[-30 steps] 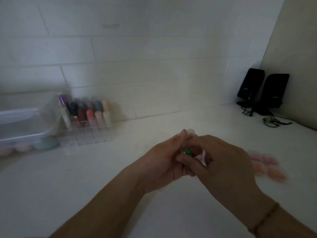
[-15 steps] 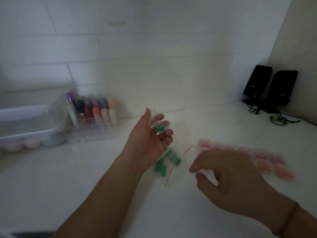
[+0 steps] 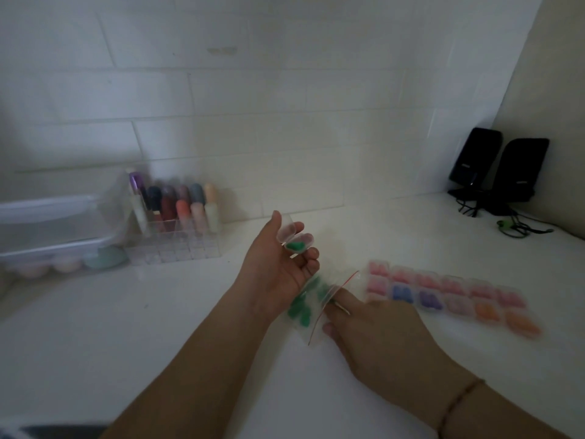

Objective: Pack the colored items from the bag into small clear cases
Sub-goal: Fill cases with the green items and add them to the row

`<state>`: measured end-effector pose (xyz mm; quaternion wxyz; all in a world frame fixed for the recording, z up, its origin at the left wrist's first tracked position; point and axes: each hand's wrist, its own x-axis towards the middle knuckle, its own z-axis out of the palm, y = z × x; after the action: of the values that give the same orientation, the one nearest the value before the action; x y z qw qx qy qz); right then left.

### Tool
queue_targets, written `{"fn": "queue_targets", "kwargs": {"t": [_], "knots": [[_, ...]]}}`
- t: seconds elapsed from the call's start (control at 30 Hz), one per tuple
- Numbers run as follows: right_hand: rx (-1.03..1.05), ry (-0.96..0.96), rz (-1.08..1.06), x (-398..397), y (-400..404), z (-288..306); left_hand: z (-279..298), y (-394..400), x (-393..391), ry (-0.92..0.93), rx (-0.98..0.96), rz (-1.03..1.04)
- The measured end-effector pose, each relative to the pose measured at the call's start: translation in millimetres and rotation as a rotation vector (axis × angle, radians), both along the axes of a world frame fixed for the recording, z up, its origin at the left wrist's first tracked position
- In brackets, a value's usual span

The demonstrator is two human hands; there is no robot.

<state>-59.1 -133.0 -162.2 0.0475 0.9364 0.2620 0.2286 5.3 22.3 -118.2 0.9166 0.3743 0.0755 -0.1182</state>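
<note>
Meanwhile, at a white countertop [image 3: 95,327], the left hand [image 3: 278,267] cradles a small clear hinged case [image 3: 296,239] on its curled fingertips, lid up, one green piece inside. Just right of it, the right hand [image 3: 373,331] reaches its fingers into the mouth of a clear zip bag with a red seal line [image 3: 316,308], which lies on the counter holding more green pieces. Whether those fingers pinch anything cannot be told. Drawing out one piece while keeping the case level looks wise. Farther right lie rows of filled clear cases [image 3: 452,296].
</note>
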Motion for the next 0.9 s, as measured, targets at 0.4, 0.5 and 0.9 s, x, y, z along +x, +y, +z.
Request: {"fn": "queue_targets", "kwargs": {"t": [0.4, 0.5, 0.9], "knots": [[0.939, 0.160, 0.167, -9.6, -24.3, 32.9, 7.2, -4.7, -13.8, -0.121, 0.089, -0.151], [1.288, 0.335, 0.215, -3.5, -33.3, 43.6, 7.5, -8.6, -21.8, -0.213, 0.106, -0.306], [1.621, 0.600, 0.422, -5.4, -42.1, 59.1, -0.4, -21.4, -32.6, -0.305, 0.178, -0.510]]}}
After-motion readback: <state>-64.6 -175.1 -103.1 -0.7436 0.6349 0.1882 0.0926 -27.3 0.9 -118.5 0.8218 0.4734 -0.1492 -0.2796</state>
